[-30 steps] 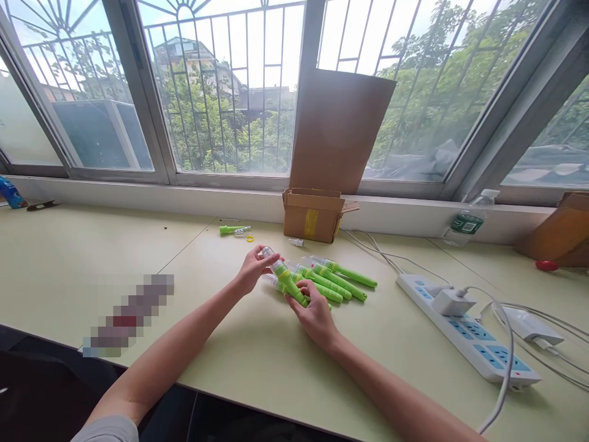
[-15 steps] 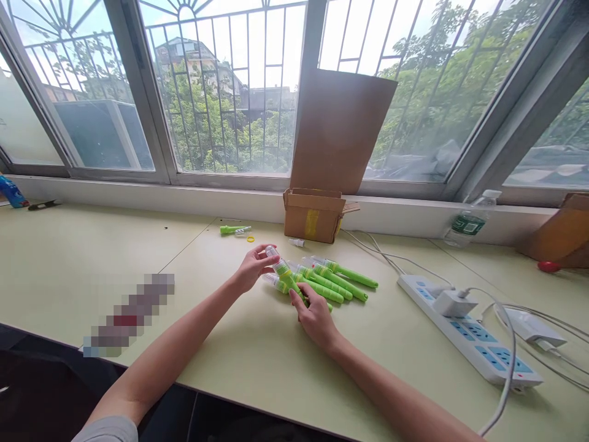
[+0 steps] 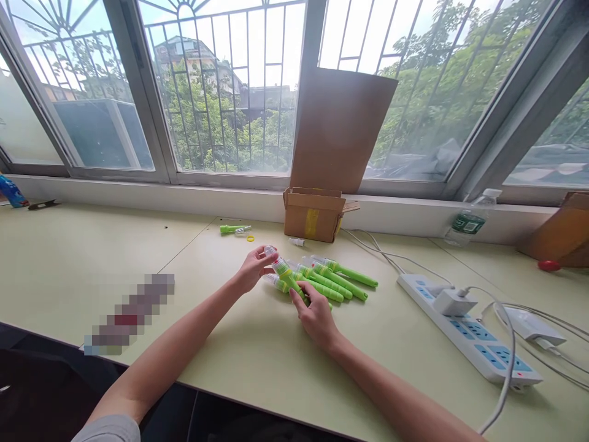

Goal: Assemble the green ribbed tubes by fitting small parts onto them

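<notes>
The thumb of the right hand [image 3: 316,314] now lies further over the green stick [image 3: 286,277], tilted above the counter [image 3: 243,365], right fingers clamped on it, the left hand [image 3: 253,270] pinching its clear cap [image 3: 270,250], so work seemingly stays at that end

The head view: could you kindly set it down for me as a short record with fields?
Left hand: holding the clear end of a green plastic stick
Right hand: gripping that stick's green shaft
Close by: more green sticks with clear ends, lying on the pale yellow-green table
Beyond the hands: small yellow ring; brown cardboard box
Right side: long white power strip with blue sockets
</notes>
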Motion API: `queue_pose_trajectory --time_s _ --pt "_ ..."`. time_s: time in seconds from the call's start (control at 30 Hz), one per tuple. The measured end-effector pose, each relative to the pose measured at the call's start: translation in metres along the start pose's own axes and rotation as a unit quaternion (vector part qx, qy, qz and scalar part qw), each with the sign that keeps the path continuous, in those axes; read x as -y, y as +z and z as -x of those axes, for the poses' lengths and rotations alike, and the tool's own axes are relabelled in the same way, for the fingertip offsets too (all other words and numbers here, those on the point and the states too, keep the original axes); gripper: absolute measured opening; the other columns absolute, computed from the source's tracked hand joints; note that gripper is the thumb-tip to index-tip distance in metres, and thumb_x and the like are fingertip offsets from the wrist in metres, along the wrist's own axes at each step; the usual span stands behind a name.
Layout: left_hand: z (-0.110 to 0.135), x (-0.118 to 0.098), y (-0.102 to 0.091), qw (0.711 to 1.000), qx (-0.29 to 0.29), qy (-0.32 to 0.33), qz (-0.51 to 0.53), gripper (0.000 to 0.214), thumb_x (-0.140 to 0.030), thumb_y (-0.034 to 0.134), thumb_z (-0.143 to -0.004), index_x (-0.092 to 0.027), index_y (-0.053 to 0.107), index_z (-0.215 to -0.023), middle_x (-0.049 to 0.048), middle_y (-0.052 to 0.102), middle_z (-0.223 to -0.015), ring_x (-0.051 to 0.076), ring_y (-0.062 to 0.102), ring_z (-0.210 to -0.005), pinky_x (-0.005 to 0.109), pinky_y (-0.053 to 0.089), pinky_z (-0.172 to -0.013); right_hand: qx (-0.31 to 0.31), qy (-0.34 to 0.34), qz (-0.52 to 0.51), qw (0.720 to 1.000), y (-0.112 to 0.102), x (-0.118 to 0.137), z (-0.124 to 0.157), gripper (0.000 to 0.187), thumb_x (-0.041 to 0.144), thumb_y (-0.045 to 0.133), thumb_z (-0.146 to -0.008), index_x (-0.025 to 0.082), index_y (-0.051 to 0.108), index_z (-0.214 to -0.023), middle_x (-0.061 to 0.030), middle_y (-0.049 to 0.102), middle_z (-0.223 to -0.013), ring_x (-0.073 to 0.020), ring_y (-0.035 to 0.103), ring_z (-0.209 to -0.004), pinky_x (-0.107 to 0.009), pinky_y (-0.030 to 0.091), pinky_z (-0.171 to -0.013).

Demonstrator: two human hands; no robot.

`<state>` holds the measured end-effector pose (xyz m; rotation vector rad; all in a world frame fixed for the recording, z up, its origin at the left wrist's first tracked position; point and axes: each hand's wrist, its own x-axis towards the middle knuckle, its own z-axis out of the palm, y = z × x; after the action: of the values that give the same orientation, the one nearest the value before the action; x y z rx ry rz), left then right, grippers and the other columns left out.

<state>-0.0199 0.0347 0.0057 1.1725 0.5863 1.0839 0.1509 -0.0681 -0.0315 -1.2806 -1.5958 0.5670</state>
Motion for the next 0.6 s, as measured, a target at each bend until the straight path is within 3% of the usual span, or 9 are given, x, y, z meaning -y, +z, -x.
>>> queue_pose_trajectory --time_s 0.27,0.6 --pt "0.0002 -0.0003 0.0011 1.0 -0.008 0.003 -0.015 0.037 -0.038 0.082 -0.066 -0.013 0.06 -0.082 0.003 0.062 -0.078 0.013 0.061 -0.072 0.029 0.052 -0.071 0.009 0.006 -0.012 1.0 -0.0009 0.0015 0.0003 0.034 0.049 0.048 -0.09 0.018 0.061 -0.098 -0.0013 0.058 -0.071 -0.0166 0.047 -0.057 -0.027 0.036 -0.054" --pt "0.0005 -0.0022 -0.0028 1.0 0.02 -0.015 0.011 0.041 -0.034 0.082 -0.067 -0.012 0.065 -0.098 0.0081 0.067 -0.09 0.016 0.064 -0.081 0.03 0.052 -0.076 0.051 0.023 -0.054 0.997 -0.0017 -0.0009 0.0008 0.033 0.048 0.044 -0.093 0.02 0.056 -0.081 0.0023 0.051 -0.057 -0.0134 0.042 -0.045 -0.026 0.033 -0.047"
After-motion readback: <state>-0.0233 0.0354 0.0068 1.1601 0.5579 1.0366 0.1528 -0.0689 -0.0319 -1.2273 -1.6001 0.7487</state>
